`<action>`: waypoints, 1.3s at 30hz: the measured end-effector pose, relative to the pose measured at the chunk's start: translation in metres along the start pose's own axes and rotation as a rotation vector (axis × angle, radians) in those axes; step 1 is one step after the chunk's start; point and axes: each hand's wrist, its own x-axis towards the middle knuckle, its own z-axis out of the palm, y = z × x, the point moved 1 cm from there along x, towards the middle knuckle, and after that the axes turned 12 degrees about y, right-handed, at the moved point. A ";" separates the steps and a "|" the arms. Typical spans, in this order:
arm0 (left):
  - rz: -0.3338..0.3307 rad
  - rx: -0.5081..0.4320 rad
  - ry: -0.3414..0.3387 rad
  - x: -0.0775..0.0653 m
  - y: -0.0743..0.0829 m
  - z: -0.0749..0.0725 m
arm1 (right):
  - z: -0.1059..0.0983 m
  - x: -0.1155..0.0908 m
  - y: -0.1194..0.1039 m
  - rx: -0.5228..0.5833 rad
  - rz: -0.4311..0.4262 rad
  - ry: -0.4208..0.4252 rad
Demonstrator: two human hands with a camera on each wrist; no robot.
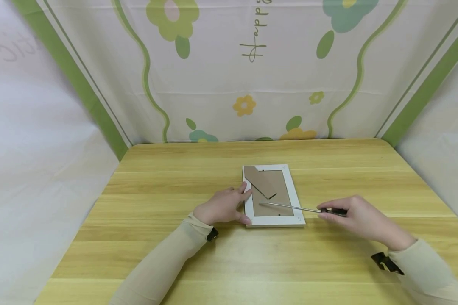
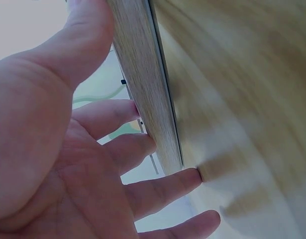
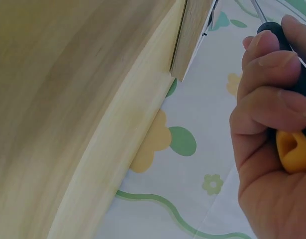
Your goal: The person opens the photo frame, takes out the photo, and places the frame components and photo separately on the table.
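Note:
A picture frame lies back side up on the table, its white border around a brown backing board. On that board a brown easel leg lies at a slant. My left hand rests against the frame's left side, thumb near the front corner. In the left wrist view its extended fingertips touch the wood-grained side. My right hand grips a screwdriver by its black and orange handle, fingers curled round it. The metal shaft reaches left over the backing board, tip above its lower part.
Small dark tabs sit at the edges of the backing board. The wooden table extends around the frame. Behind it hangs a flower-printed curtain, with pale sheets on both sides.

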 end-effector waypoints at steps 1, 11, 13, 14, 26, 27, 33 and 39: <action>0.000 0.001 0.000 0.000 0.000 0.000 | 0.000 0.000 0.000 -0.001 0.004 -0.002; -0.002 0.008 -0.001 0.000 0.000 0.001 | 0.005 0.000 -0.002 -0.005 -0.035 0.022; -0.004 0.008 -0.002 0.001 -0.001 0.001 | 0.005 0.001 -0.003 -0.002 -0.038 0.020; -0.003 0.008 -0.002 0.001 -0.001 0.001 | 0.006 0.002 -0.004 -0.001 -0.039 0.018; -0.003 0.008 -0.007 0.000 0.000 0.000 | 0.008 0.010 -0.010 -0.017 -0.064 0.003; -0.002 0.007 -0.006 0.000 0.000 0.000 | 0.008 0.011 -0.011 -0.019 -0.072 0.002; 0.001 0.010 -0.007 0.000 0.000 0.001 | 0.007 0.019 -0.016 -0.086 -0.112 -0.006; 0.001 0.018 -0.006 0.000 0.000 0.000 | 0.000 0.031 -0.025 -0.148 -0.154 -0.046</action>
